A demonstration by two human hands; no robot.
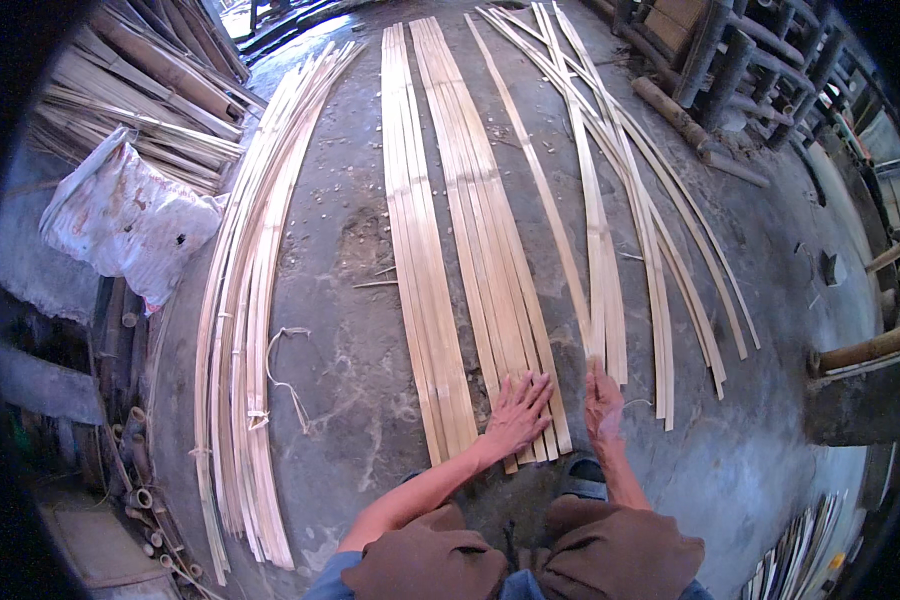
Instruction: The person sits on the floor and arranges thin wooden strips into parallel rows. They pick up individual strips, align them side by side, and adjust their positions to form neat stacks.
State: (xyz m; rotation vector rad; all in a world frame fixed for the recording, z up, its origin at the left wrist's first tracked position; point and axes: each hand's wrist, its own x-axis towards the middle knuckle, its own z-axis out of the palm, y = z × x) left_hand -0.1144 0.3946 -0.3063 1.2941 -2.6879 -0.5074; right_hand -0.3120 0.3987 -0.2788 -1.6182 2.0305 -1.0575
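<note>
left hand (pixel 518 405): fingers spread flat on laid bamboo strips (pixel 490 250) | right hand (pixel 602 400): fingers closed around loose strip (pixel 595 250)

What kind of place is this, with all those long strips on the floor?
Probably a bamboo craft workshop: split bamboo strips lie in rows on a concrete floor, a tied bundle of strips sits alongside, and bamboo poles are stacked nearby.
</note>
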